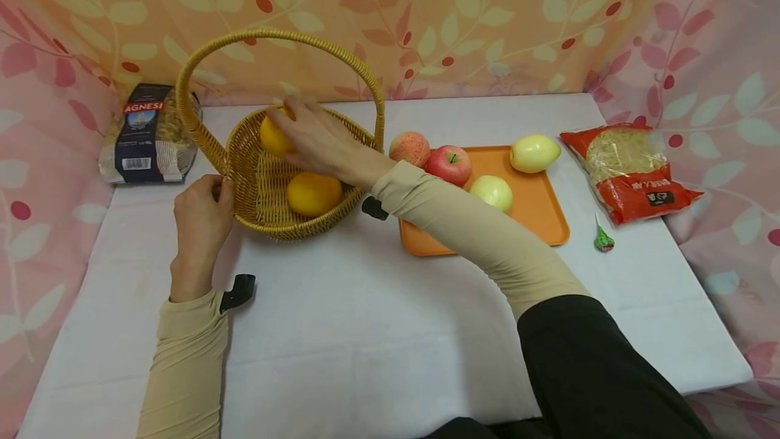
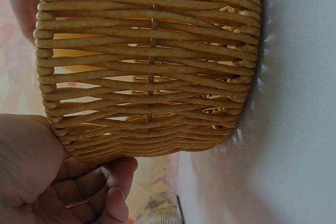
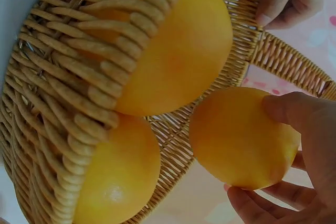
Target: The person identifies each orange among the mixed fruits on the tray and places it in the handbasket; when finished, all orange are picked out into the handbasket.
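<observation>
A woven wicker basket (image 1: pixel 262 205) with a tall arched handle stands at the back left of the table. My left hand (image 1: pixel 204 219) grips its left rim beside the handle's foot, and the left wrist view shows the fingers (image 2: pixel 118 174) curled under the rim. With my right hand (image 1: pixel 319 137) I hold a yellow-orange fruit (image 3: pixel 244 137) over the basket, thumb on one side and fingers on the other. Inside the basket lies a yellow-orange fruit (image 1: pixel 314 194). The right wrist view shows two such fruits there, a large one (image 3: pixel 184 51) and another (image 3: pixel 118 171) beside it.
An orange tray (image 1: pixel 536 212) to the right bears a red apple (image 1: pixel 449 164), a peach-like fruit (image 1: pixel 409 148), a yellow lemon (image 1: pixel 535 153) and a pale green fruit (image 1: pixel 491 192). Beyond are a red bag (image 1: pixel 634 171) and a green-wrapped lollipop (image 1: pixel 603 240). A pasta bag (image 1: pixel 149 134) stands far left.
</observation>
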The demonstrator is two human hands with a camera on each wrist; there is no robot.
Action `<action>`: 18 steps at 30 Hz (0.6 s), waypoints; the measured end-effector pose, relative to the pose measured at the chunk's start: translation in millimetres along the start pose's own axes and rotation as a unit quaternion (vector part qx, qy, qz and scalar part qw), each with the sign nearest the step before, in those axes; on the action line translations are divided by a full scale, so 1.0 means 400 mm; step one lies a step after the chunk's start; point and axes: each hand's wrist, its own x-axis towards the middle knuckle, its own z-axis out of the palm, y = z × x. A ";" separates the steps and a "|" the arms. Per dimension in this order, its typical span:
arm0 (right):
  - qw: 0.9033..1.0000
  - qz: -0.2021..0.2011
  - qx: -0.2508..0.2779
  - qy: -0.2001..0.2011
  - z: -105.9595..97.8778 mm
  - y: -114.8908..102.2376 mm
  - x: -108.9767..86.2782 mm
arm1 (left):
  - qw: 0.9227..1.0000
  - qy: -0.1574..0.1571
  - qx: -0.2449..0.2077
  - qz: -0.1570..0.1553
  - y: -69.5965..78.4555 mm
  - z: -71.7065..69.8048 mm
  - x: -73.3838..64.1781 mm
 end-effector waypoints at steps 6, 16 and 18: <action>0.999 0.006 -0.023 -0.040 0.015 0.005 0.015 | 1.000 0.004 -0.004 0.003 0.002 -0.002 -0.001; 0.993 0.033 -0.025 -0.114 0.049 0.011 0.025 | 1.000 0.005 -0.001 0.002 0.003 0.000 -0.001; 0.990 0.035 -0.026 -0.132 0.055 0.010 0.027 | 1.000 0.002 -0.001 -0.002 0.004 0.001 -0.001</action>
